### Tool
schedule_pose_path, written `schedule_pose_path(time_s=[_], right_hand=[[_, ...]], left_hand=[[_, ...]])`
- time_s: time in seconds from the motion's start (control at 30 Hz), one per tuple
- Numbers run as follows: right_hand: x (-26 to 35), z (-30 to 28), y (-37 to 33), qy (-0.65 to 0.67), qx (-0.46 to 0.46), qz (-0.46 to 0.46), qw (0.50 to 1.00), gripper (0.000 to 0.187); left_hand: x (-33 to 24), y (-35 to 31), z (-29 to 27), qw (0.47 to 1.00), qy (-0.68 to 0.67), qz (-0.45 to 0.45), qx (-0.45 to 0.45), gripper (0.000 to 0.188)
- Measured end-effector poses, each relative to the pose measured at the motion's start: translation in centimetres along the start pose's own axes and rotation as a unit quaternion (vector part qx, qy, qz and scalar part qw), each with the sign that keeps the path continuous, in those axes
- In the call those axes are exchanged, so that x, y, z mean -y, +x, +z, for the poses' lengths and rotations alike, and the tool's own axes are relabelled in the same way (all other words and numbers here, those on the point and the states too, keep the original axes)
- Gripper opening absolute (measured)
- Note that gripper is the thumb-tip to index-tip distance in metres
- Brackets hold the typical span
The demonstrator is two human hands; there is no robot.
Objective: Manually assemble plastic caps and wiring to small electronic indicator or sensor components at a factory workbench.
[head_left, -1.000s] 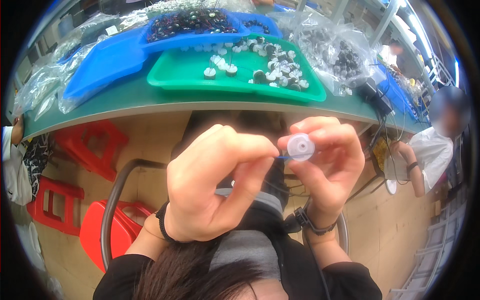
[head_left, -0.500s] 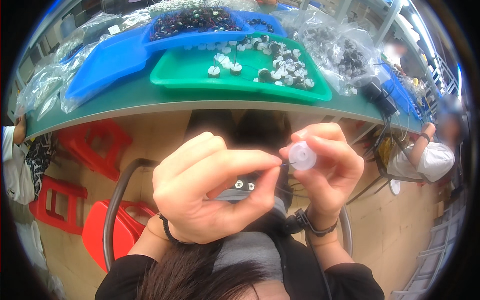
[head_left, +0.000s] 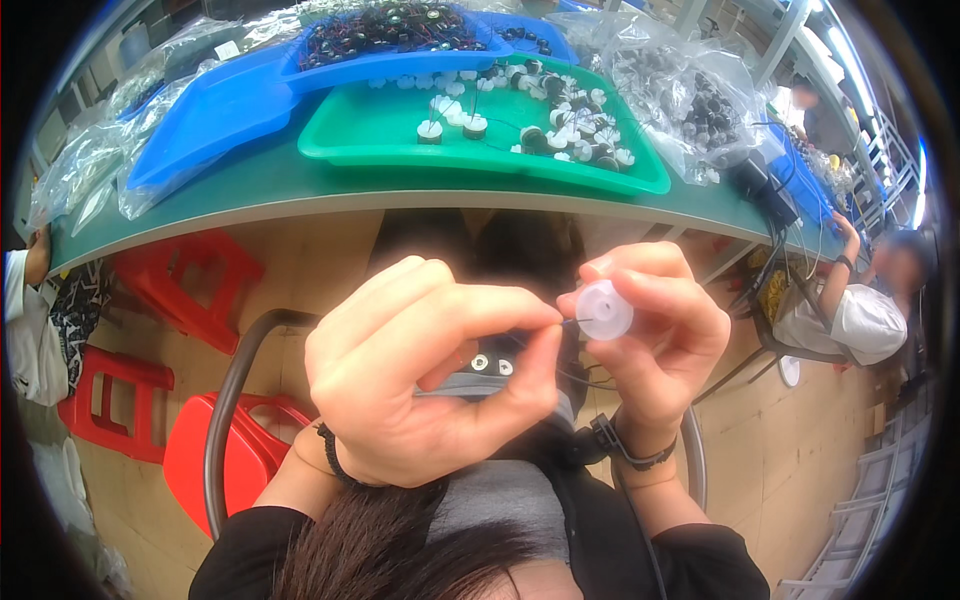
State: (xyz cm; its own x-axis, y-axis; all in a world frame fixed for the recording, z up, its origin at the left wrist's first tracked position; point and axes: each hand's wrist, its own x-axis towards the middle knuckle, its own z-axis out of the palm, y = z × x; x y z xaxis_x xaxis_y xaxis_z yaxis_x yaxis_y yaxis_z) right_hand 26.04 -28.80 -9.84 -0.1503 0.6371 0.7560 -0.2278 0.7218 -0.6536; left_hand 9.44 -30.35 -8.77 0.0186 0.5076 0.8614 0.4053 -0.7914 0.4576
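Observation:
Between the thumb and fingers of my right hand (head_left: 665, 325) sits a small translucent white round plastic cap (head_left: 606, 312) with a hole in its face. My left hand (head_left: 430, 365) pinches a thin dark wire (head_left: 571, 320) right beside the cap; the wire runs into the cap's face. Both hands are held up over my lap, in front of the table edge. Below them, a loose dark wire (head_left: 590, 381) trails near my right wrist. Two small white round pieces (head_left: 480, 362) show under my left hand. Whatever is behind the cap is hidden by my right fingers.
Ahead, a green tray (head_left: 400, 152) holds several white-and-black round parts with wires. Blue trays (head_left: 215, 118) and plastic bags (head_left: 690, 85) of parts stand around it. Red stools (head_left: 225, 450) are at left. A co-worker (head_left: 850, 300) sits at right; another person's hand shows far left.
My hands stay almost in place, still on the wire and the cap. A little more wire shows between fingertips and cap. The co-worker at right has raised an arm toward the table.

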Motion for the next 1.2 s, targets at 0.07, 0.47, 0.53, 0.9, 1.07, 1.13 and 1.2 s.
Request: schedule_pose_path(time_s=[0.07,0.47,0.53,0.9,1.07,1.13,1.2], right_hand=[[0.04,-0.03,0.00,-0.002,0.002,-0.001,1.000,0.035],[0.25,0.01,0.05,-0.015,0.009,-0.020,1.000,0.035],[0.26,0.00,0.14,-0.019,0.012,-0.024,0.999,0.035],[0.19,0.18,0.11,-0.018,0.024,-0.030,0.999,0.036],[0.55,0.56,-0.18,0.004,0.016,-0.027,1.000,0.035],[0.49,0.63,-0.22,0.001,0.009,-0.021,1.000,0.035],[0.46,0.71,-0.28,0.000,0.003,-0.015,1.000,0.035]], left_hand=[[-0.11,0.02,0.02,1.000,-0.003,-0.004,0.005,0.021],[0.06,-0.12,-0.22,1.000,-0.029,0.010,0.004,0.020],[0.26,-0.15,-0.34,0.999,-0.032,0.018,0.007,0.020],[0.34,-0.55,-0.29,0.999,-0.028,0.037,0.020,0.023],[0.13,-0.66,-0.68,0.998,-0.038,0.041,0.028,0.021],[0.32,-0.60,-0.63,0.996,-0.057,0.050,0.036,0.020],[0.39,-0.67,-0.60,0.995,-0.074,0.049,0.037,0.019]])
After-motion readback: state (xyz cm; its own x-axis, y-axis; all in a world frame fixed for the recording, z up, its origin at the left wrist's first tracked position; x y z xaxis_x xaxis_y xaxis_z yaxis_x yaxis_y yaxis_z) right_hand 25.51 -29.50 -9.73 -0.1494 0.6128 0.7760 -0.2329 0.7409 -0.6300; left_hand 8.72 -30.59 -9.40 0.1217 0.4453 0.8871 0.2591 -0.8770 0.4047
